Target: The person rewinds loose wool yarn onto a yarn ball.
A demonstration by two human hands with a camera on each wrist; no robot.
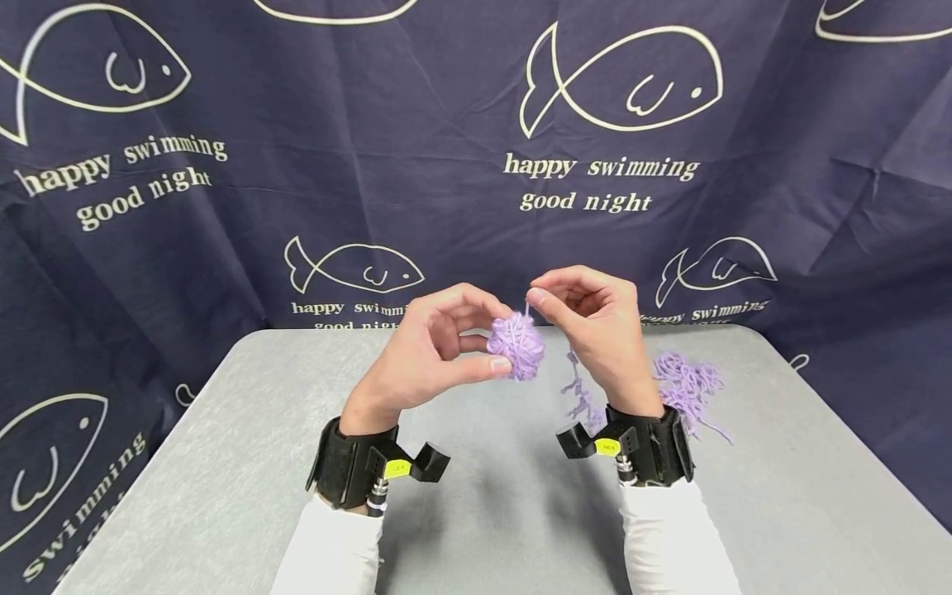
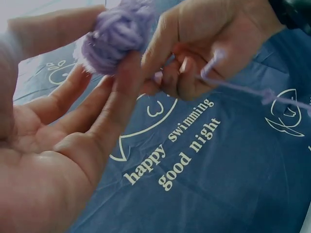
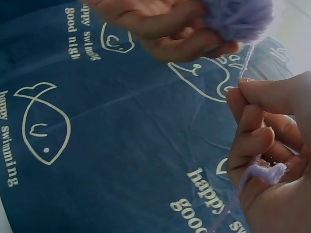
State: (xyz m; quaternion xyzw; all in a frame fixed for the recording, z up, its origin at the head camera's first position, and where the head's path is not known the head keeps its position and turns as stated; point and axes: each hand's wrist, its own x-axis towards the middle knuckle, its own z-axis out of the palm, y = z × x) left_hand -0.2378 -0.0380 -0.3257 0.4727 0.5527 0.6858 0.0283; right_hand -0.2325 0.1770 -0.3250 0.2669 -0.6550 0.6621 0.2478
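The step in hand is judged to be winding loose yarn onto a ball. The small, round ball of lilac wool yarn [image 1: 516,345] is held in the air above the grey speckled table [image 1: 223,463], roughly over the table's far middle. The left hand [image 1: 427,351] holds it with a pinching grip: thumb below, fingertips [image 2: 127,65] curled against its side, as the left wrist view confirms. The right hand [image 1: 595,326], just right of the ball, has its grip pressed together on a thin lilac yarn strand [image 3: 247,59] that rises from the ball's top; thumb and forefinger pinch it close to the ball, and the slack passes through the curled lower fingers [image 3: 252,145] and trails down past the wrist. To the right of the ball, on the table, lies a loose tangle of the same lilac yarn [image 1: 687,388], which appears to be the supply not yet wound. Behind the table hangs a navy cloth backdrop printed with white fish outlines and lettering [image 1: 617,178]. The next move probably calls for carrying the pinched strand around the ball under light tension while the left hand turns the ball, so that the new wrap seats firmly and does not slip off; the slack should feed freely without snagging on the black wrist-mounted camera strap [image 1: 654,442].
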